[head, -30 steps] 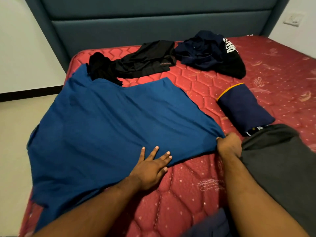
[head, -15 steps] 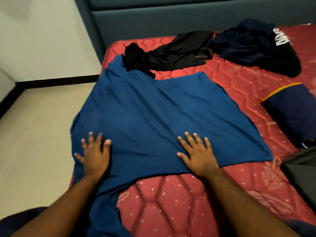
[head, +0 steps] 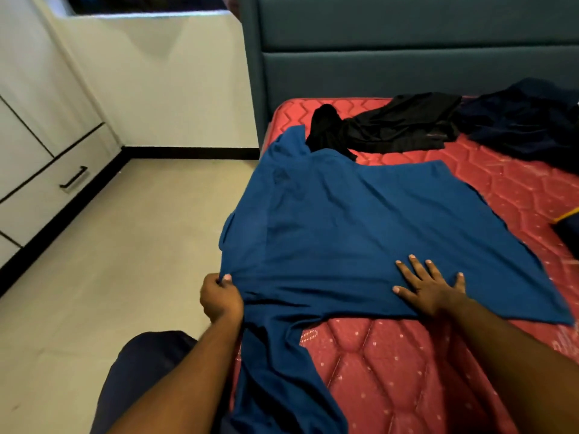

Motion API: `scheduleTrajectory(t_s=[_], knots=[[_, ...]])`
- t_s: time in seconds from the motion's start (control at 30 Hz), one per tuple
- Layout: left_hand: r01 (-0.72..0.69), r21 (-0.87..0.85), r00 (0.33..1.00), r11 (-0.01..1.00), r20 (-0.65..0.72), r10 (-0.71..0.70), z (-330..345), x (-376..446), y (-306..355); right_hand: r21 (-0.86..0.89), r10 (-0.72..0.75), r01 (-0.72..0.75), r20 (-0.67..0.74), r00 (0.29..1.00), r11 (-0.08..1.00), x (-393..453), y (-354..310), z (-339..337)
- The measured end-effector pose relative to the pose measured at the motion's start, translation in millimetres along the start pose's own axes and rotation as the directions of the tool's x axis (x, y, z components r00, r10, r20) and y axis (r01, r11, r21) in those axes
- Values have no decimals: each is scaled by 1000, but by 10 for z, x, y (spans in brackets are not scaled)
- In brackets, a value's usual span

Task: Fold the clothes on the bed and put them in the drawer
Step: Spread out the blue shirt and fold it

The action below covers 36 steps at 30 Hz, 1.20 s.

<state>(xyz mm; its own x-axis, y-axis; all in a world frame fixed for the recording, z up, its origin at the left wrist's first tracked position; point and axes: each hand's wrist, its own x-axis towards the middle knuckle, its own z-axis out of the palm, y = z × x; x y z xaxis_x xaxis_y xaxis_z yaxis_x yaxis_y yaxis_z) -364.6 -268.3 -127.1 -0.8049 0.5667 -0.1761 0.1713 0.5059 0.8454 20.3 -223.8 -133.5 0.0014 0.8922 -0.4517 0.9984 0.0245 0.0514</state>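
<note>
Since a moment ago the left hand (head: 221, 296) has left its flat rest on the cloth and now pinches the blue shirt (head: 351, 233) at its left side, right at the left edge of the bed (head: 407, 364), fingers curled around a bunch of fabric. Its partner, the right hand (head: 430, 288), is still flat on the shirt near the hem, fingers spread and pressing the cloth down onto the red quilted mattress. Most of the blue shirt lies spread across the bed's left half, while one part spills over the left edge and hangs down beside the person's forearm. Beyond it, toward the headboard (head: 407, 57), a crumpled black garment (head: 391, 125) touches the shirt's far end, and a dark navy garment (head: 529, 120) lies heaped at the far right corner. Off the bed to the left, white drawers (head: 47, 180) with a black handle stand along the wall above the pale floor (head: 125, 245).
</note>
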Motion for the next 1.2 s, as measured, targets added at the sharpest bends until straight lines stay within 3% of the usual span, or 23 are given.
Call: scheduleTrajectory(t_s=[0.13,0.37,0.53,0.67,0.73,0.8,0.87,0.9,0.97,1.0,1.07,1.1,1.2], knots=[[-57,37,995,998,81,54,-30,47,51,-39,-20,21,12,1000,999,19,-67,-197],[-55,145,962,988,274,13,-98,210,-57,82,-39,37,24,999,996,29,-87,-5],[-224,9,881,975,431,198,-206,70,-166,17,-192,199,-188,963,980,-105,-181,106],[-255,262,927,931,340,158,-344,42,-151,127,-173,201,-204,964,971,-307,-84,322],[-343,448,931,826,279,235,-365,-89,-49,126,-146,173,-199,969,977,-410,28,374],[-545,603,832,582,308,461,-257,-276,47,123,-118,138,-158,980,983,-499,41,365],[-776,544,585,319,433,685,0,-468,143,155,-120,146,-165,979,977,-549,-46,281],[-867,446,454,220,529,717,132,-571,203,172,-146,181,-198,969,968,-550,-119,231],[-956,257,291,143,750,594,394,-760,308,172,-210,251,-228,951,953,-532,-233,176],[-971,210,239,114,846,477,516,-807,311,164,-237,273,-211,948,948,-505,-257,189],[-980,189,199,67,964,179,706,-809,375,161,-223,246,-149,963,956,-402,-170,178],[-981,192,195,36,968,156,750,-794,458,166,-165,187,-136,977,968,-341,-92,138],[-979,203,183,-10,900,396,1012,-706,864,196,26,15,-207,978,980,1,95,-70]])
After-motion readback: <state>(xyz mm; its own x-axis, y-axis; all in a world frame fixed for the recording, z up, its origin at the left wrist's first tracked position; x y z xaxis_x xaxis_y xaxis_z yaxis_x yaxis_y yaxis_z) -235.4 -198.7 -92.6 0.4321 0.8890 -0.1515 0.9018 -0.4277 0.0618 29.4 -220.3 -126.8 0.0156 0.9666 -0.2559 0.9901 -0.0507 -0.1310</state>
